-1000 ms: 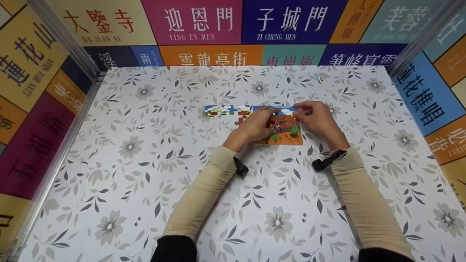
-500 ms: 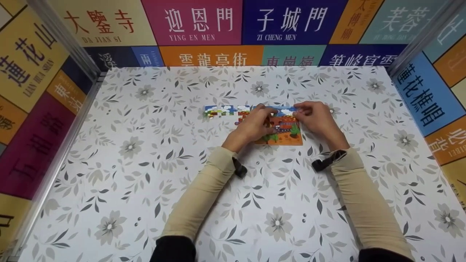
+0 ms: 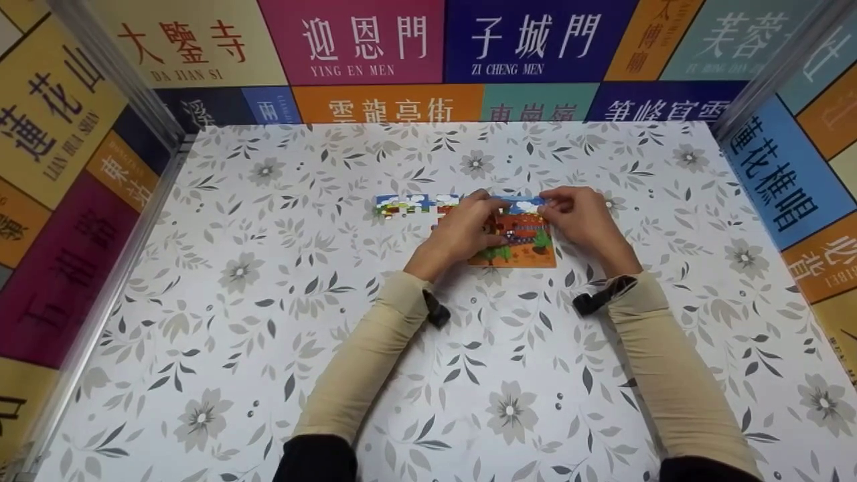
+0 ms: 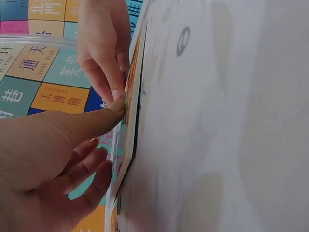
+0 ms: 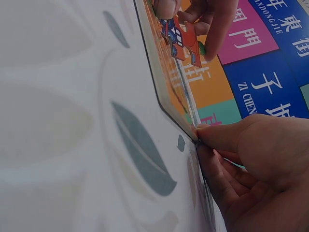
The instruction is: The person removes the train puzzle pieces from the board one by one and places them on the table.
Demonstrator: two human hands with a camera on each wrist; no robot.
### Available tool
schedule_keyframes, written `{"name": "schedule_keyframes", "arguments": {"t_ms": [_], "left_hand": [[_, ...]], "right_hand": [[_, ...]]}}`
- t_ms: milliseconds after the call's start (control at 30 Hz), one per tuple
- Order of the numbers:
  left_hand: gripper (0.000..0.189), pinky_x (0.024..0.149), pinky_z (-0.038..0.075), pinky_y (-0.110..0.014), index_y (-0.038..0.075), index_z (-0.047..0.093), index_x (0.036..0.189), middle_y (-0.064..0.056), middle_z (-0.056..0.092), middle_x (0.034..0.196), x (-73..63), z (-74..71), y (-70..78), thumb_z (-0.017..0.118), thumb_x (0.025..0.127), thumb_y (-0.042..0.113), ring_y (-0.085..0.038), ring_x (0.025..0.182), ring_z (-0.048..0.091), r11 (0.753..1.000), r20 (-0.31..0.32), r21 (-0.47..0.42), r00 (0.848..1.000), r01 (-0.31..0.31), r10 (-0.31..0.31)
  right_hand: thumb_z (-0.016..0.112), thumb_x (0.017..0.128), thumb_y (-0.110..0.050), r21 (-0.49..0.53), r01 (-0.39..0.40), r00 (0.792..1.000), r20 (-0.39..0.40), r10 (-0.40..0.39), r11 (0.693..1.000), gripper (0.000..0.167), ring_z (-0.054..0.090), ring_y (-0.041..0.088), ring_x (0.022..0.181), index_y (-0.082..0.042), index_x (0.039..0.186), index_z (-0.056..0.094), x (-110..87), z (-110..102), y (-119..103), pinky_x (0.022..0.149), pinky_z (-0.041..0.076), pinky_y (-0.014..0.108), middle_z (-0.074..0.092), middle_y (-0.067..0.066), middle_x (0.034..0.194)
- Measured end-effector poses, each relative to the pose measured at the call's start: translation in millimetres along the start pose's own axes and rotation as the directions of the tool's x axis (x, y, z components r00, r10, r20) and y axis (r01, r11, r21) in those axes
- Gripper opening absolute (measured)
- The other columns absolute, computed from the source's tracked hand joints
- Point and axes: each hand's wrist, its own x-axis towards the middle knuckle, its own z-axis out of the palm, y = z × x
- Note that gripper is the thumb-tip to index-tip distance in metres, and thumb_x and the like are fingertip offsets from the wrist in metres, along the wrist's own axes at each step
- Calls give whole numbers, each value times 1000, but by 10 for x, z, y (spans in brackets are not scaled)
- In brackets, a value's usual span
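A jigsaw puzzle [image 3: 522,258] with a blue sky, red shapes and an orange ground lies on the table. My left hand [image 3: 462,231] is over its left part and hides much of it. In the right wrist view, the left thumb and fingers [image 5: 166,7] pinch a loose red-orange jigsaw piece [image 5: 186,41], tilted up off the picture. My right hand [image 3: 577,211] is at the puzzle's upper right corner. Its thumb and forefinger [image 5: 217,137] pinch that corner at the board's edge.
Left of the hands lie more joined pieces [image 3: 405,203] with sky and clouds, partly covered on their right side. A white floral cloth [image 3: 281,375] covers the table. Printed panels [image 3: 375,40] stand along the back and both sides.
My left hand and forearm have shifted slightly left, covering more of the red area beside the cloud pieces. My right hand has stayed at the corner.
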Motion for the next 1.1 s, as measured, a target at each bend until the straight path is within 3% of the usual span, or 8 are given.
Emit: {"name": "schedule_keyframes", "arguments": {"t_ms": [233,567,800,1100], "left_hand": [[61,97,58,-37,18,64,152,-5,64,133,-27,-10,-19,84,97,36,-18,113,64,998,-46,60,999,0,3],[63,96,59,-37,18,64,151,-2,66,131,-103,-97,-88,84,96,40,-20,113,70,1000,-166,-2,986,-27,26],[65,93,58,-36,20,65,151,1,68,132,-178,-181,-173,85,94,44,-18,110,69,1000,-205,10,979,-2,4],[63,85,59,-34,16,67,147,-2,71,124,-249,-307,-282,88,93,40,-21,104,70,999,-270,-22,962,-43,36]], "right_hand": [[74,103,-16,0,8,1000,-2,-8,1000,35,71,19,98,-8,137,74,5,-2,10,78,51,13,77,18,114],[74,103,-17,1,9,1000,-3,-9,1000,36,71,21,100,-8,138,74,-6,1,2,81,50,16,76,18,114],[75,103,-18,-7,20,1000,-20,-20,1000,36,68,16,96,-7,137,75,-8,9,5,79,49,15,76,17,113],[74,104,-17,6,16,1000,-6,-16,1000,36,71,24,103,-6,138,74,-21,-1,-3,81,50,15,75,18,114]]}}
